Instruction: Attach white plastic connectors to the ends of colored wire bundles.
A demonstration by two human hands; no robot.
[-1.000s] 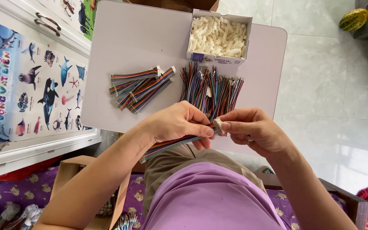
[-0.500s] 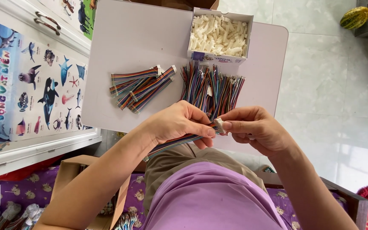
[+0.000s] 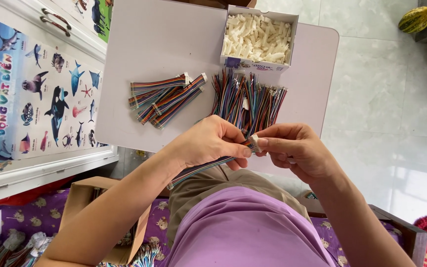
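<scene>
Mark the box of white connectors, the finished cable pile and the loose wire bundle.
box of white connectors [image 3: 233, 63]: head view, front wall.
finished cable pile [image 3: 166, 99]: head view, middle of pile.
loose wire bundle [image 3: 265, 101]: head view, upper wires.

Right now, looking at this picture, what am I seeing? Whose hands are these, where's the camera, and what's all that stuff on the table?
The camera sits on a person's head, looking down at their own bare hands. The left hand pinches a multicoloured ribbon cable; the right hand holds a small white connector at its end. On the white table lie a pile of finished cables, a bunch of loose coloured wires and a box of white connectors.
</scene>
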